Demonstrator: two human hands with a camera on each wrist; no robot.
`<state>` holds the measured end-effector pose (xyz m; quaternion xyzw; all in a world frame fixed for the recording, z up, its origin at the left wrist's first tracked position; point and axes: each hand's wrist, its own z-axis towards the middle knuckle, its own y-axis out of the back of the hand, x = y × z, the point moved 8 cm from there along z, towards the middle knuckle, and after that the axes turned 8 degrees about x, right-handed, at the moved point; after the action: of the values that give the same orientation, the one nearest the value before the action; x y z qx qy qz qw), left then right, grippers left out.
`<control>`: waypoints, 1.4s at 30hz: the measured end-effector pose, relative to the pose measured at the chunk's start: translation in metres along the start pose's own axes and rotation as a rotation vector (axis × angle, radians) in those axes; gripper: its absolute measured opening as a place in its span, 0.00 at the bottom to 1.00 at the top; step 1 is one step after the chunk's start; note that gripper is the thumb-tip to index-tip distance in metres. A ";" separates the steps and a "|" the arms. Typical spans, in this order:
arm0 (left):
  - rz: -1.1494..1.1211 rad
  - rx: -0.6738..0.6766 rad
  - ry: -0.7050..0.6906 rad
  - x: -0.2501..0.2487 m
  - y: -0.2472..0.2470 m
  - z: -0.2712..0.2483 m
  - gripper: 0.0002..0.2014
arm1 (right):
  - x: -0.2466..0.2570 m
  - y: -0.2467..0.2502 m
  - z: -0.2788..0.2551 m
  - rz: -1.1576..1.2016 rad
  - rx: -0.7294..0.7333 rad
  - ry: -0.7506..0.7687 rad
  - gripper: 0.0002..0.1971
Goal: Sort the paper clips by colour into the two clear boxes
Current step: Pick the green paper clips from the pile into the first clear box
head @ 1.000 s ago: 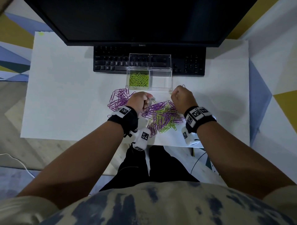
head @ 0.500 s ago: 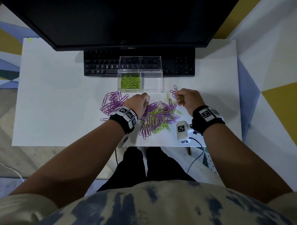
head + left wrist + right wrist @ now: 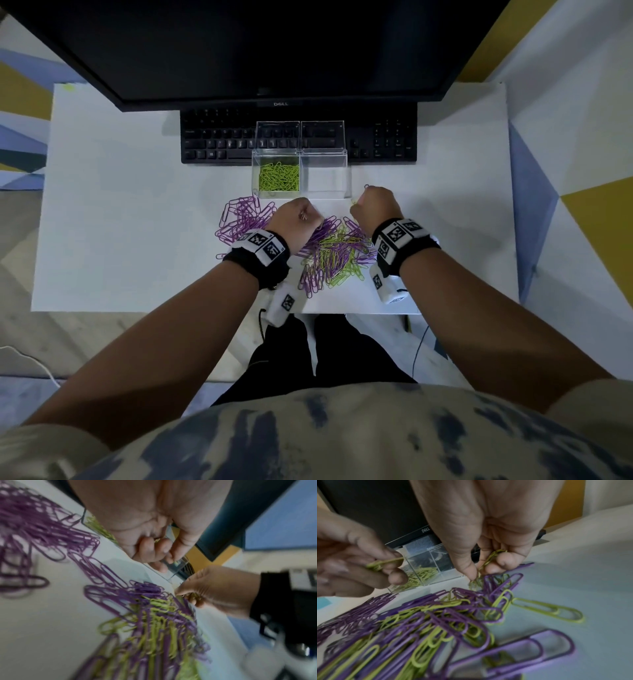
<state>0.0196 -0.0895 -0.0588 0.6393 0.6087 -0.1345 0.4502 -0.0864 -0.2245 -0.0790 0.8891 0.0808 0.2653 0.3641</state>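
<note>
A: Starting at the left of the white counter (image 3: 137,222), what lies there?

B: A heap of purple clips (image 3: 241,219), all one colour. Beside it the left hand (image 3: 296,219), fingers curled round a few green clips (image 3: 385,563).

A: And the middle?

B: The mixed pile (image 3: 334,255) of purple and green clips lies between the wrists. Behind it, against the black keyboard (image 3: 219,140), stand the two clear boxes, touching. The left box (image 3: 275,176) holds green clips; the right box (image 3: 325,176) looks empty.

A: Further right?

B: The right hand (image 3: 375,205) sits at the pile's far edge, thumb and fingers (image 3: 469,566) pinching green clips, more tucked in its curled palm. A single green clip (image 3: 547,609) lies just right of the pile.
</note>
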 end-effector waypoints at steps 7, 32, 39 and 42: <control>-0.713 0.092 0.128 0.004 -0.015 0.002 0.17 | -0.022 0.009 -0.006 0.533 -0.008 -0.015 0.04; 0.818 0.193 -0.231 -0.047 -0.065 0.042 0.13 | -0.043 0.013 -0.029 0.019 -0.100 -0.078 0.14; 0.933 0.192 -0.192 -0.056 -0.066 0.045 0.10 | -0.020 0.007 -0.028 -0.147 -0.093 -0.021 0.14; 0.985 0.212 -0.196 -0.055 -0.070 0.044 0.12 | -0.018 0.008 -0.027 -0.121 -0.088 -0.015 0.14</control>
<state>-0.0390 -0.1689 -0.0725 0.8767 0.1734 -0.0266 0.4478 -0.1164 -0.2203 -0.0654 0.8678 0.1199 0.2396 0.4186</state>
